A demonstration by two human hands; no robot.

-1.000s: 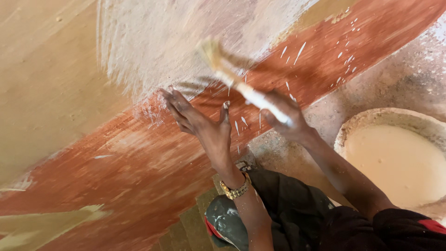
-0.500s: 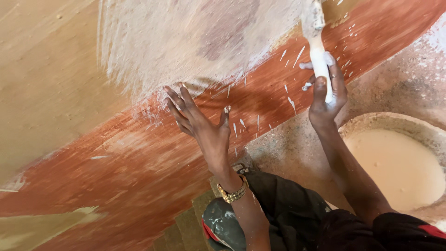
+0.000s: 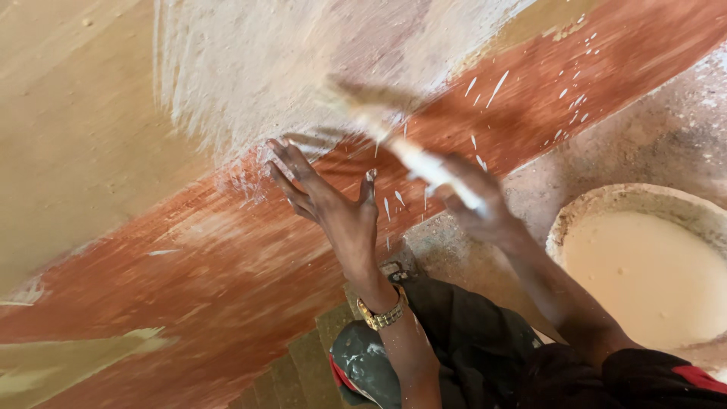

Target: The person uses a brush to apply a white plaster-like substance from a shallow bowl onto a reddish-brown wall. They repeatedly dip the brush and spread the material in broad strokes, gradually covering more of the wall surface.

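Observation:
My left hand [image 3: 333, 208] is flat against the wall, fingers spread, on the red-brown band [image 3: 227, 265] just below a patch of fresh whitish paint [image 3: 303, 68]. A gold watch [image 3: 382, 312] sits on that wrist. My right hand [image 3: 477, 201] is blurred with motion and grips the white handle of a paintbrush [image 3: 401, 148]. The brush's bristles touch the wall at the lower edge of the whitish patch, up and right of my left hand.
A round basin of cream-coloured paint [image 3: 651, 265] stands on the rough floor at the right. The wall is tan at the left [image 3: 76, 136]. White paint drips fleck the red band [image 3: 530, 91]. My knee in dark, paint-smeared trousers [image 3: 424, 356] is at the bottom.
My right hand swung the brush from the upper right of the wall back down and left to the lower edge of the whitish patch. My left hand stayed pressed on the wall.

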